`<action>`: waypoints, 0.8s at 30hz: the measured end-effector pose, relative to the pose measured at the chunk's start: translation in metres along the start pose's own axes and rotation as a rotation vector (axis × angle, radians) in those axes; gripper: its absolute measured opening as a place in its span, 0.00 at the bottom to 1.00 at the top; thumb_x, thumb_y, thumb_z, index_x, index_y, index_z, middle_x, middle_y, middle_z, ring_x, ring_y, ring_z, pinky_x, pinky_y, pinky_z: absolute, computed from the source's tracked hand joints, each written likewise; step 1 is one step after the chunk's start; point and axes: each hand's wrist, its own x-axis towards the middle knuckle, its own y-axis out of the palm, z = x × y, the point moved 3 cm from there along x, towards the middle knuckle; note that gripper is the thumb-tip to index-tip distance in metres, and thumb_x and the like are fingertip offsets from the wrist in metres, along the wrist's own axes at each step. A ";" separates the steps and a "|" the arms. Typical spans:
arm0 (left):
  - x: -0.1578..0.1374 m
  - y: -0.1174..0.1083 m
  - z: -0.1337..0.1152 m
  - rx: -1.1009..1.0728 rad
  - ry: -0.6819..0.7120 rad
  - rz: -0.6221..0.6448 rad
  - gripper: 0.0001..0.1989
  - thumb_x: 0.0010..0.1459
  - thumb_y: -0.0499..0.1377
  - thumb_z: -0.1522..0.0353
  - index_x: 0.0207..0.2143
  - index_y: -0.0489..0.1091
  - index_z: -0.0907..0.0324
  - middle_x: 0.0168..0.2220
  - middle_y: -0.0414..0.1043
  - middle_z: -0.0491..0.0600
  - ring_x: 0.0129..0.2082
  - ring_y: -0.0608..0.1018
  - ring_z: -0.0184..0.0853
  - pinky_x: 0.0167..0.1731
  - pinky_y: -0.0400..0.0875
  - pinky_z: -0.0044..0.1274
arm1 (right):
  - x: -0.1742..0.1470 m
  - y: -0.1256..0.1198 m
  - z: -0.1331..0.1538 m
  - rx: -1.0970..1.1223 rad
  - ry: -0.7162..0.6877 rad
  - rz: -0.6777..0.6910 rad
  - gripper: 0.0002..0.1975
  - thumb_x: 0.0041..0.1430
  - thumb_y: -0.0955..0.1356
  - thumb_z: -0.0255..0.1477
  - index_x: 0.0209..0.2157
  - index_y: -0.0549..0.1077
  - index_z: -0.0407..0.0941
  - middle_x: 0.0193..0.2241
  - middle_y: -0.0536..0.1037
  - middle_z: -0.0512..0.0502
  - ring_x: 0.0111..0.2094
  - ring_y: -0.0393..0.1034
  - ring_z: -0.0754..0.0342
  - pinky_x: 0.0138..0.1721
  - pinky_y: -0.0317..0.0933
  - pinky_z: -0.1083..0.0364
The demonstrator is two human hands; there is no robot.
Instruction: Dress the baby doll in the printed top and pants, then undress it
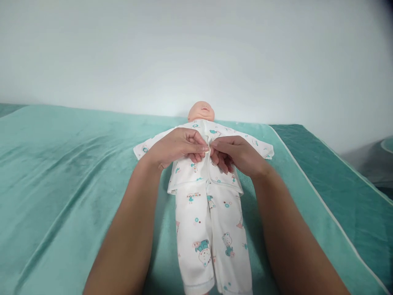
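A baby doll (201,110) lies on its back, its head at the far end. It wears a white printed jacket (186,174) and matching trousers (196,229). Over the chest, my left hand (187,145) pinches the jacket's front edge between thumb and fingers. Facing it, my right hand (230,151) pinches the other side of the front opening, its lower fingers curled over the cloth. The fingertips of both hands nearly meet at the middle. A small pale fastening shows between them, too small to make out clearly.
A light green sheet (76,172) with some creases lies under the doll. A darker green cloth (344,196) with a pale edge runs along the right. Behind the doll's head rises a plain white wall (196,49).
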 end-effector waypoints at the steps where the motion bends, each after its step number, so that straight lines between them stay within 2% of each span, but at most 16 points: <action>1: 0.000 0.000 -0.001 0.013 -0.005 0.002 0.08 0.51 0.68 0.68 0.29 0.72 0.62 0.26 0.75 0.48 0.25 0.76 0.28 0.28 0.73 0.22 | 0.000 -0.001 -0.001 0.015 0.002 -0.002 0.14 0.61 0.66 0.37 0.26 0.73 0.43 0.19 0.74 0.51 0.15 0.64 0.61 0.13 0.52 0.61; 7: -0.001 0.002 -0.003 0.080 -0.019 0.031 0.09 0.52 0.67 0.68 0.30 0.71 0.62 0.25 0.76 0.49 0.25 0.78 0.30 0.28 0.75 0.23 | 0.001 -0.001 -0.002 0.000 -0.010 0.004 0.13 0.63 0.67 0.39 0.30 0.68 0.44 0.23 0.78 0.50 0.15 0.66 0.61 0.14 0.53 0.62; 15: -0.005 0.006 -0.008 0.168 -0.011 0.111 0.04 0.59 0.61 0.68 0.34 0.69 0.59 0.29 0.78 0.49 0.30 0.80 0.32 0.33 0.77 0.25 | 0.001 0.000 -0.002 -0.016 -0.011 0.038 0.15 0.63 0.66 0.43 0.34 0.64 0.46 0.26 0.80 0.50 0.16 0.68 0.60 0.15 0.53 0.61; 19: -0.007 0.009 -0.012 0.242 -0.008 0.092 0.06 0.58 0.60 0.66 0.33 0.67 0.58 0.28 0.77 0.48 0.29 0.80 0.32 0.31 0.75 0.24 | 0.001 0.000 -0.002 -0.016 -0.011 0.044 0.16 0.63 0.66 0.45 0.34 0.64 0.47 0.26 0.80 0.49 0.17 0.69 0.59 0.15 0.53 0.61; 24: -0.007 0.013 -0.014 0.254 -0.011 0.060 0.05 0.55 0.59 0.70 0.31 0.63 0.57 0.27 0.75 0.47 0.26 0.79 0.32 0.28 0.73 0.24 | -0.001 0.001 0.000 -0.018 -0.018 0.049 0.15 0.64 0.66 0.43 0.34 0.63 0.47 0.27 0.80 0.49 0.18 0.70 0.59 0.16 0.54 0.61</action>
